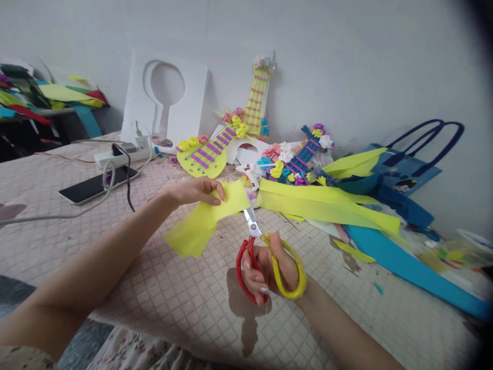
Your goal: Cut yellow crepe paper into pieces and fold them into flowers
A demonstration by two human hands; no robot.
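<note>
Between the thumb and fingers of my left hand (198, 191) is a strip of yellow crepe paper (227, 200), its lower end hanging toward the table. My right hand (265, 272) grips scissors (252, 226) with one red and one yellow handle loop. The blades point up and away, at the right edge of the held paper. Just right of the blades lies a longer yellow crepe paper piece (327, 205), apart from the held strip. Behind the blades rests a white glue gun (249, 176).
Guitar-shaped crafts with paper flowers, one yellow (204, 159) and one blue (304, 156), stand near the wall beside a white foam board (192, 97). A phone (96, 186), power strip (127, 154) and cables lie left. Blue paper (416, 267) and a blue bag (408, 169) are right.
</note>
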